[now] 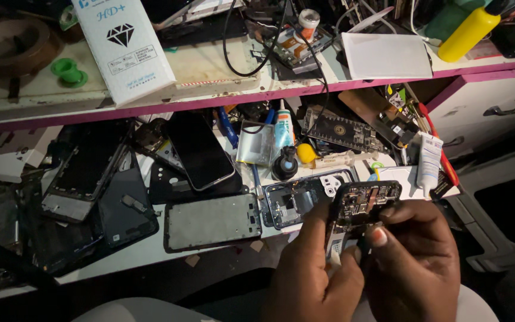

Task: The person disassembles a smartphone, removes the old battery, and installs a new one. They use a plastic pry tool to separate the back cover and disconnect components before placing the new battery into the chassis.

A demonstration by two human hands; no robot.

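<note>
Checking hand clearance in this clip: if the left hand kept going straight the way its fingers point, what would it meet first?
Probably the opened phone frame lying on the bench just beyond the left hand, which points up and away; depth is unclear.

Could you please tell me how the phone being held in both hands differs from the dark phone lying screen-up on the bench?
The held phone is open, its boards and parts exposed; the screen-up phone shows only a smooth, dark glass face. The held one is lifted and gripped by the left hand and right hand; the other lies untouched among parts on the bench. Both are slim dark rectangles.
</note>
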